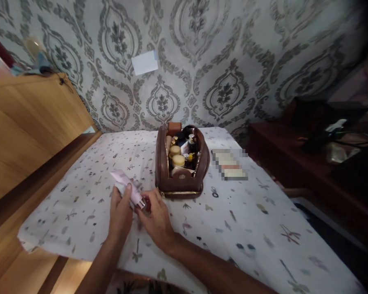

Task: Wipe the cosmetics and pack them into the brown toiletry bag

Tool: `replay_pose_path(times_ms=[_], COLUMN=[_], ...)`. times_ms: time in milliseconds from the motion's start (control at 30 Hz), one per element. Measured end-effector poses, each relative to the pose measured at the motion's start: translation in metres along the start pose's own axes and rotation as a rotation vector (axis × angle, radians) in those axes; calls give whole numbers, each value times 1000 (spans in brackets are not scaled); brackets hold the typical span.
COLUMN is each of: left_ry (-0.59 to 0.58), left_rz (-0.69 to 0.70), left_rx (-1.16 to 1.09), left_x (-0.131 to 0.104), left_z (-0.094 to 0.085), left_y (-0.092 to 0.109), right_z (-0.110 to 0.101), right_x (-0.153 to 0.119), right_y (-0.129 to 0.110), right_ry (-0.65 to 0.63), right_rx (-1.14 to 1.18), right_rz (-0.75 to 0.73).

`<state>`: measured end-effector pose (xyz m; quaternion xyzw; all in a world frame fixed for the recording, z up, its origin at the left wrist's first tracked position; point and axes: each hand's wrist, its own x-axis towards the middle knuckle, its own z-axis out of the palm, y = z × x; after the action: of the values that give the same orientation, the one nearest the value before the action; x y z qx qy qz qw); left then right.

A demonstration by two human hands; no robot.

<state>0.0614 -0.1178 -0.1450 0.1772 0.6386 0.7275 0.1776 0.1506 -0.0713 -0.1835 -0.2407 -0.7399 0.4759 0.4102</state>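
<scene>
A pale pink tube [127, 186] with a silvery band near its cap end is held over the cloth, left of the bag. My left hand [121, 210] is closed around the tube's body, thumb on top. The fingers of my right hand [155, 216] are closed at the cap end; the cap is partly hidden by them. Just beyond my right hand stands an open brown bag [161, 175], unzipped, with yellow-lidded jars [178, 160], a dark bottle with a light top [191, 143] and other small items inside.
A patterned white cloth [233, 228] covers the table. A blurred-out flat object [230, 165] lies right of the bag. Wooden furniture [27, 130] stands at the left, a dark red surface [272, 163] at the right. The patterned wall behind carries a white card [144, 63].
</scene>
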Motion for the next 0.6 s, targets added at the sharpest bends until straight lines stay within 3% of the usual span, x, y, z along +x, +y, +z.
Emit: replay_pose_path(times_ms=[133, 300, 400, 600], left_ry=[9, 14, -59, -198], left_rz=[-2, 0, 10, 77], left_rx=[-199, -183, -73, 313], left_x=[24, 40, 47, 68], left_z=[-2, -2, -4, -13], left_y=[11, 30, 40, 53], right_z=[2, 0, -1, 10], right_x=[-1, 3, 4, 6], right_y=[0, -2, 0, 9], right_ry=[-17, -12, -36, -246], right_rx=[-18, 137, 315, 825], right_rz=[13, 98, 159, 418])
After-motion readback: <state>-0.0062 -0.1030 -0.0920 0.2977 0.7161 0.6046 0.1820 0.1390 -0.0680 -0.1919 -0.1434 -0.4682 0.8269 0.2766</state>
